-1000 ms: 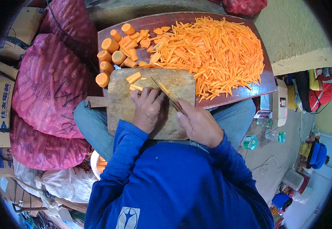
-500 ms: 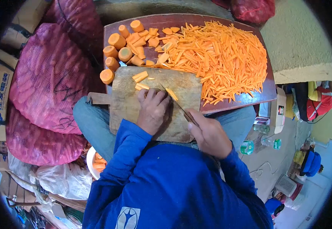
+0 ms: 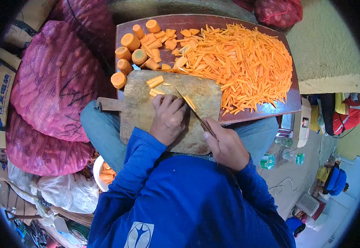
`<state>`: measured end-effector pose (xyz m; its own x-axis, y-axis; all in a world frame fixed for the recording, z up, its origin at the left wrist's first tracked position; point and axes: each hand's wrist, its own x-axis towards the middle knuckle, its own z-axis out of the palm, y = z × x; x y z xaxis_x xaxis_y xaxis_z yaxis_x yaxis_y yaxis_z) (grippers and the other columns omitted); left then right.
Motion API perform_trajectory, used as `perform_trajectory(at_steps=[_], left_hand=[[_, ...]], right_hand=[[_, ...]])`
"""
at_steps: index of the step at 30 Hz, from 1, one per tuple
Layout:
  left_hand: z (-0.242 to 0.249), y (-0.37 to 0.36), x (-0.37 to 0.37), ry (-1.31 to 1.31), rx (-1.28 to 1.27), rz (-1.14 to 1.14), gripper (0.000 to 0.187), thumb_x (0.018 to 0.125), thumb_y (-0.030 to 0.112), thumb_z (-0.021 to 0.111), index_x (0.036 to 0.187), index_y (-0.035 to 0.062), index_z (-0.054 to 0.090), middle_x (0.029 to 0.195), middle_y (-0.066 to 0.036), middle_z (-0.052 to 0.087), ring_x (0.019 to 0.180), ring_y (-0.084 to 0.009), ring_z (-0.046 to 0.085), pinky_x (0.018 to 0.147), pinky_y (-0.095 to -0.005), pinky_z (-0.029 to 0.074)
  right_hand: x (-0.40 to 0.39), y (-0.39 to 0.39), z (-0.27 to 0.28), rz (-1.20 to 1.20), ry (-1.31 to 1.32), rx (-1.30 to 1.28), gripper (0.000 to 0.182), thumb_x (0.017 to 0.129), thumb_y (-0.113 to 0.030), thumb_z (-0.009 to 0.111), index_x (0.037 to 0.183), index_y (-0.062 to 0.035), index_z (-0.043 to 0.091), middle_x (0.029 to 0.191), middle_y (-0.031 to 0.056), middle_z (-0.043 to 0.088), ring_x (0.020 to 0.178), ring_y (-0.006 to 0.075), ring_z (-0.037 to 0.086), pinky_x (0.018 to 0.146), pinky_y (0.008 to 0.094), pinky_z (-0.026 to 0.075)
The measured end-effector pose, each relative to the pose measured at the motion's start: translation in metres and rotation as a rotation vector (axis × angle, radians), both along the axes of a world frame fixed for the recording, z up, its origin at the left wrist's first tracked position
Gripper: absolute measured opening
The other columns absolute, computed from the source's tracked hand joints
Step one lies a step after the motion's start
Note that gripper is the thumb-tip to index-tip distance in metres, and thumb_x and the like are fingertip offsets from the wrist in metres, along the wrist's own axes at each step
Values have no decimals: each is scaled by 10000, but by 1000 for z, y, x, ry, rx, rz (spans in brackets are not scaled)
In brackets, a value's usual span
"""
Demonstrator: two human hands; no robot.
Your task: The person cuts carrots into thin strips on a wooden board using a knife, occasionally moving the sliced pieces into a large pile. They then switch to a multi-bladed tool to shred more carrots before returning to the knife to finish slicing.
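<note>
Carrot sticks [image 3: 246,66], upper right: one heap, thin, straight, bright orange. Board [image 3: 147,111], centre: worn, stained wood. Carrot chunks [image 3: 130,41], upper left: blunt-ended, one greenish on top. Our right hand [image 3: 227,146], right of centre: closed round the knife [image 3: 197,115]. Our left hand [image 3: 168,120], centre: fingers curled; whether they grasp carrot, we cannot tell. Carrot pieces [image 3: 155,81], board's upper part: pale orange, flat-sided.

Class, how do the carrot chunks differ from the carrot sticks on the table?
The carrot chunks are thick, several round-ended; the carrot sticks are thin and narrow. The chunks make a small cluster; the sticks, a larger heap. Both are orange and lie on the table.
</note>
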<state>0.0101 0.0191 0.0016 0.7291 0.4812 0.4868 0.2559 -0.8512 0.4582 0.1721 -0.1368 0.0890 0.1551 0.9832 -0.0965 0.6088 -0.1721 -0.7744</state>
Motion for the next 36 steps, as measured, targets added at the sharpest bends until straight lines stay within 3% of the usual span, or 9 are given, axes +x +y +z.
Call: perform_trajectory(at_steps=[14,17,20,25,29,31,33,36], left_hand=[[6,-1,2,-6,26,7,257,749,76,786,1004,50,764,1042,-72,677,1033,-272,626,1025,-473,383],[1,-1,1,-56,-10,30,205,769,69,795,971,63,755,1023,-67,676,1018,-272,628,1014,-479,386],[8,-2,-8,-64,15,91,282,742,57,820,1019,71,764,1037,-59,699,999,-274,652,998,-458,390],[18,6,-16,5,44,208,242,826,73,824,1057,72,751,1051,-58,692,1007,-286,641,964,-461,387],[20,12,-22,68,36,291,258,833,86,826,1081,86,754,1074,-66,676,1034,-300,630,950,-463,395],[16,12,-26,95,-11,280,272,844,94,824,1106,94,753,1089,-81,661,1060,-311,624,927,-467,408],[15,11,-27,98,-13,259,267,847,96,824,1105,90,751,1084,-86,661,1052,-314,625,913,-466,414],[12,12,-27,71,-30,232,263,853,97,825,1104,80,749,1084,-94,662,1039,-319,626,888,-464,423]], right_hand=[[4,9,-9,-15,-19,22,386,1053,-180,635,1394,-13,565,934,303,717,866,532,701,734,598,541],[10,14,-11,4,44,40,380,1059,-170,635,1400,-10,581,955,293,722,883,506,721,755,541,568],[13,5,-2,-76,132,173,373,1065,-166,635,1397,2,602,966,275,720,889,469,734,773,476,576],[17,-21,7,-69,211,-19,356,1066,-180,645,1363,17,636,962,257,715,856,432,734,771,436,564],[26,-28,-1,-44,250,-125,352,1069,-186,642,1352,23,645,967,260,715,867,417,736,790,425,565],[40,-20,-13,-60,151,61,367,1071,-192,642,1364,29,639,982,274,717,898,410,743,819,422,568],[46,-6,-13,-146,201,-21,379,1068,-195,647,1369,35,636,1002,292,718,929,407,748,845,419,568],[45,13,-17,-269,60,158,380,1064,-188,656,1366,41,634,974,299,711,886,410,752,802,431,574]])
